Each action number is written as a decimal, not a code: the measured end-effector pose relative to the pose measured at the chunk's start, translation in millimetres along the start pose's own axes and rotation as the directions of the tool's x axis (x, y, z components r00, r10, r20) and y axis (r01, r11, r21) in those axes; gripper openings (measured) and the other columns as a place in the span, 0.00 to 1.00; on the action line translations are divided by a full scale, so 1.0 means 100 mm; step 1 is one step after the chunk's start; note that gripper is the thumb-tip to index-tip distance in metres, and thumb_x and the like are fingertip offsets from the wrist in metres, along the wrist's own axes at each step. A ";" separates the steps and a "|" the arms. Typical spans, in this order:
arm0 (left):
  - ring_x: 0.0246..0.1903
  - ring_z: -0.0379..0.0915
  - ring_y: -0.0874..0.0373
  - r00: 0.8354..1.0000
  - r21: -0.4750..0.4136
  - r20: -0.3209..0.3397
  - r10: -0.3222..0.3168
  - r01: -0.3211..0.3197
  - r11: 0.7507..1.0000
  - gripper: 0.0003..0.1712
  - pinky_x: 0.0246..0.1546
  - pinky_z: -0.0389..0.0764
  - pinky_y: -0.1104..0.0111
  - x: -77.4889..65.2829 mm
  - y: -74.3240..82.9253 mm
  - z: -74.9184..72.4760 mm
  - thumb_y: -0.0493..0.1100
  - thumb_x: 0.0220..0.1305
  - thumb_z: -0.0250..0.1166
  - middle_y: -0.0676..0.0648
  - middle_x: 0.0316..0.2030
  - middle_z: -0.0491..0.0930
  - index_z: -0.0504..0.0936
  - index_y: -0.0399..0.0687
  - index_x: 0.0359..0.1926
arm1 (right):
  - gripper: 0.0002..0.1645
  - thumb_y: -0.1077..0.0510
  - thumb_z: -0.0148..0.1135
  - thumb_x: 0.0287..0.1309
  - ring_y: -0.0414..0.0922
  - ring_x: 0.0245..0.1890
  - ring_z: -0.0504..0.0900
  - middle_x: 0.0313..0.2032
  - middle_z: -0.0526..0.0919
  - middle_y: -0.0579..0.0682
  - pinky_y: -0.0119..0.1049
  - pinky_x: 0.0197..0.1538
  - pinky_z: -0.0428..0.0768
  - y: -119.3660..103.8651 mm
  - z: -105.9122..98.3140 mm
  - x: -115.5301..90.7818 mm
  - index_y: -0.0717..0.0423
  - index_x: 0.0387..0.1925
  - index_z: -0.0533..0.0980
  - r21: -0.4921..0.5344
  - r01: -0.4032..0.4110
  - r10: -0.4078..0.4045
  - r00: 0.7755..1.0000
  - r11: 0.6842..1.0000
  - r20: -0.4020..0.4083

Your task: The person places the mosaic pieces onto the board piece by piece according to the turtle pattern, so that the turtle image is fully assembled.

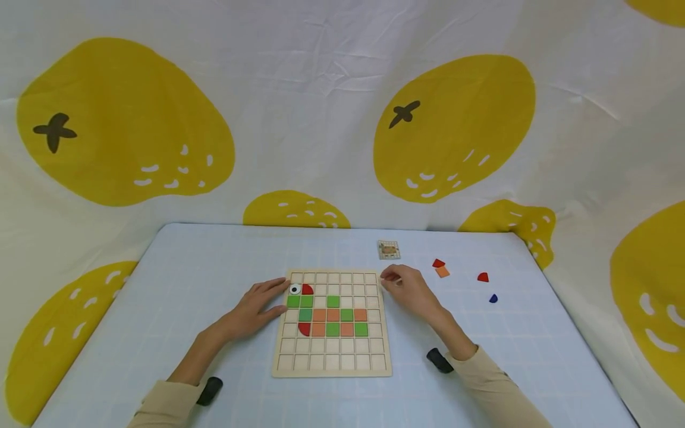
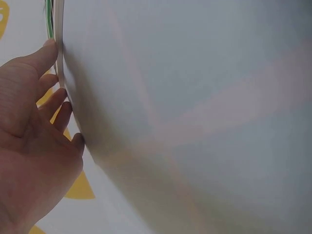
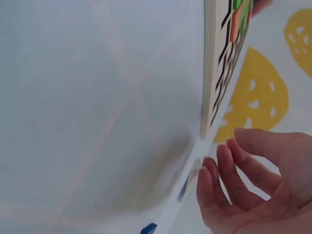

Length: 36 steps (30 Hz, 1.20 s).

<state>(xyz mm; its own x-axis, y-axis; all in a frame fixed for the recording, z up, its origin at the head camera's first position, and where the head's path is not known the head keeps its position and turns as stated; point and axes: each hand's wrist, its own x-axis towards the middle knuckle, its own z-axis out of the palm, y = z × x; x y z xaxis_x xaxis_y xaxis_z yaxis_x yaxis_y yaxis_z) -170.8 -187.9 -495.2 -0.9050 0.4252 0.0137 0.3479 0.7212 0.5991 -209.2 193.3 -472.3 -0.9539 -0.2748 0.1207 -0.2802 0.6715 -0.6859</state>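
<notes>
A wooden grid board [image 1: 333, 362] lies on the table between the hands. In its cells sit green tiles [image 1: 333, 301], orange tiles [image 1: 319, 315], a teal tile [image 1: 305, 315], two red quarter-round pieces [image 1: 304, 329] and an eye tile [image 1: 295, 289]. My left hand [image 1: 254, 309] touches the board's left edge, thumb and fingertips along its side; the left wrist view shows these fingers [image 2: 52, 100] against the rim. By the board's upper right corner, my right hand [image 1: 409, 289] hovers with loosely bent fingers. The right wrist view shows nothing between its thumb and fingers [image 3: 234, 175].
Behind the board lies a small picture card [image 1: 389, 249]. To the right are loose pieces: a red piece [image 1: 439, 263] against an orange square [image 1: 442, 271], a red quarter-round [image 1: 483, 277] and a blue piece [image 1: 493, 298]. A lemon-print cloth [image 1: 321, 137] hangs behind the table.
</notes>
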 end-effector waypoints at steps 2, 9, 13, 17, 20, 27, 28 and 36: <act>0.72 0.55 0.36 1.000 0.002 0.002 -0.003 0.003 1.000 0.35 0.68 0.61 0.36 0.00 0.00 0.00 0.49 0.75 0.63 0.38 0.76 0.62 0.66 0.44 0.77 | 0.08 0.64 0.67 0.66 0.48 0.42 0.82 0.39 0.85 0.51 0.47 0.50 0.83 0.05 -0.06 -0.02 0.64 0.45 0.83 -0.010 -0.006 0.006 1.000 1.000 -0.018; 0.73 0.54 0.37 1.000 0.003 0.002 -0.014 0.014 1.000 0.35 0.68 0.61 0.36 -0.01 0.00 0.00 0.49 0.75 0.63 0.39 0.76 0.61 0.66 0.45 0.77 | 0.10 0.64 0.65 0.68 0.51 0.44 0.82 0.42 0.85 0.55 0.50 0.51 0.83 0.20 -0.25 -0.07 0.66 0.47 0.82 -0.022 -0.057 0.055 0.996 0.998 -0.068; 0.73 0.54 0.37 1.000 0.001 0.000 -0.016 0.016 1.000 0.35 0.68 0.61 0.36 -0.01 0.01 0.01 0.50 0.75 0.63 0.39 0.76 0.61 0.65 0.46 0.77 | 0.11 0.64 0.64 0.68 0.53 0.43 0.82 0.41 0.85 0.58 0.51 0.51 0.83 0.28 -0.34 -0.07 0.68 0.47 0.82 -0.033 -0.086 0.082 0.990 0.996 -0.115; 0.73 0.55 0.38 1.000 -0.003 -0.003 -0.011 0.011 1.000 0.35 0.68 0.62 0.37 -0.02 0.01 0.01 0.50 0.75 0.63 0.39 0.76 0.61 0.65 0.46 0.77 | 0.12 0.63 0.64 0.69 0.55 0.43 0.81 0.42 0.85 0.60 0.52 0.51 0.83 0.36 -0.43 -0.08 0.68 0.48 0.81 -0.056 -0.125 0.115 0.982 0.991 -0.152; 0.72 0.55 0.38 1.000 -0.001 -0.008 0.002 -0.002 1.000 0.35 0.68 0.62 0.37 -0.01 0.01 0.02 0.49 0.75 0.63 0.39 0.76 0.61 0.65 0.45 0.77 | 0.13 0.63 0.63 0.70 0.55 0.44 0.80 0.44 0.84 0.62 0.52 0.53 0.82 0.42 -0.49 -0.09 0.68 0.50 0.81 -0.059 -0.168 0.156 0.974 0.984 -0.166; 0.72 0.56 0.36 1.000 -0.004 -0.013 0.020 -0.020 1.000 0.35 0.68 0.62 0.37 -0.01 -0.02 0.02 0.48 0.75 0.64 0.37 0.75 0.62 0.66 0.43 0.76 | 0.15 0.62 0.62 0.71 0.58 0.47 0.78 0.46 0.83 0.64 0.54 0.56 0.79 0.57 -0.64 -0.09 0.68 0.53 0.79 -0.030 -0.235 0.225 0.954 0.971 -0.197; 0.72 0.56 0.36 1.000 -0.003 -0.012 0.020 -0.020 1.000 0.35 0.68 0.62 0.37 -0.01 -0.02 0.02 0.48 0.75 0.64 0.37 0.75 0.62 0.66 0.43 0.76 | 0.15 0.62 0.62 0.71 0.59 0.48 0.77 0.46 0.82 0.64 0.54 0.57 0.79 0.60 -0.65 -0.09 0.69 0.53 0.79 -0.025 -0.242 0.233 0.952 0.970 -0.197; 0.72 0.55 0.36 1.000 -0.007 -0.004 0.005 -0.005 1.000 0.35 0.68 0.62 0.37 0.00 -0.02 0.02 0.49 0.75 0.63 0.38 0.76 0.61 0.66 0.43 0.77 | 0.19 0.60 0.63 0.71 0.63 0.56 0.74 0.54 0.79 0.67 0.60 0.63 0.74 0.81 -0.70 -0.09 0.68 0.57 0.76 -0.051 -0.345 0.333 0.928 0.937 -0.164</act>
<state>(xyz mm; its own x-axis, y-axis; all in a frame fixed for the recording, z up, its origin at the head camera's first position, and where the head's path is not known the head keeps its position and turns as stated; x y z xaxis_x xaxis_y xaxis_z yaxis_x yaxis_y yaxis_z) -170.6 -188.2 -498.5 -0.9043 0.4264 0.0199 0.3505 0.7150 0.6048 -231.2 298.7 -478.9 -0.9966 0.0818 0.0013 0.0615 0.7594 -0.6477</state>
